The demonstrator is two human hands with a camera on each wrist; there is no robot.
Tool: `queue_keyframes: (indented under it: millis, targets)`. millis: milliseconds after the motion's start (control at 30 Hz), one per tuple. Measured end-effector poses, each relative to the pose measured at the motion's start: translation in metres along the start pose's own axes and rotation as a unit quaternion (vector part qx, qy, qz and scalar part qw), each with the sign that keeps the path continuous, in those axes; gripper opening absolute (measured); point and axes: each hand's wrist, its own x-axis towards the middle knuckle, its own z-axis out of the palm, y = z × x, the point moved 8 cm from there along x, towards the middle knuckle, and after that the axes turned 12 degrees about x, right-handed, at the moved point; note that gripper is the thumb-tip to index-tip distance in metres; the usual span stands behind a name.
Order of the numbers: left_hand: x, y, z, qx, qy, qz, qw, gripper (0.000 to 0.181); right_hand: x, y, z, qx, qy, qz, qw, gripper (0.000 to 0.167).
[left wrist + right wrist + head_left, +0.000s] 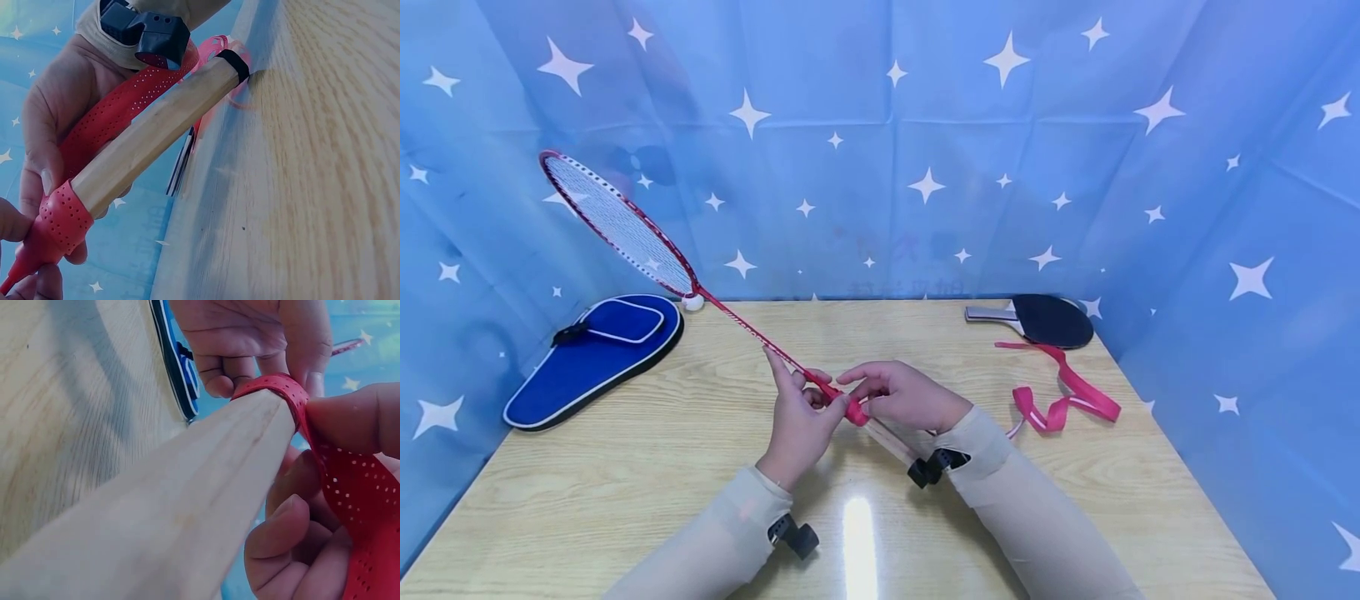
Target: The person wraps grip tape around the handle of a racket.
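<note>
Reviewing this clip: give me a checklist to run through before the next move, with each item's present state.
1. Left hand steadies the racket near the top of its handle: ok, fingers and thumb pinch there.
2. Right hand has the red tape: ok, held where it leaves the handle.
3. Wooden handle covered: not ok, tape circles only its top end; the wood below is bare.
4. Loose tail lying flat, untwisted: not ok, it curls and twists on the table.
5. Tail free of the black paddle: cannot tell, it lies right at the paddle's edge.
6. Wrap tight: cannot tell, tension isn't visible.
</note>
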Motion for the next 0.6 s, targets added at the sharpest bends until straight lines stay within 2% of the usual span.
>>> queue_keyframes:
  millis: [167,400,600]
  targets:
    - [0.0008,-0.0014,0.0003,0.000,-0.002,-0.001,1.0000,0.141,-0.0005,0.0003,-0.0005,-0.002,-0.008,-0.003,1.0000,0.052]
    - [0.0010,-0.0016,0.0024,-0.024,-0.008,0.003,0.9997,0.140,-0.0005,0.0042,-0.0011,0.003,-0.018,0.006,0.9998,0.053]
    - [0.0012,-0.0018,0.0008,-0.010,-0.002,0.005,0.9999,0.139,-0.0013,0.0010,0.0018,0.004,-0.012,0.005,0.9999,0.051]
